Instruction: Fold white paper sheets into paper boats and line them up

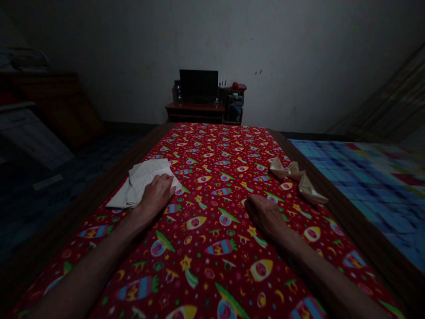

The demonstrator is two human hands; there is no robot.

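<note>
A loose stack of pale paper sheets (146,175) lies on the left part of the red patterned cloth. My left hand (157,190) rests over the stack's near right side, fingers bent and closed at the edge of the paper. My right hand (265,212) lies on the cloth to the right of the middle, its fingers curled under and nothing visible in them. Beyond it, near the cloth's right edge, sit folded beige paper pieces (312,189), pointed and boat-like, touching one another in a row.
The red cloth (212,226) covers a long table with dark wooden borders (335,192). At the far end stand a black monitor (199,85) and a red telephone (239,87) on a low desk (195,106). A blue checked sheet (352,177) spreads to the right; wooden cabinets (63,106) stand left.
</note>
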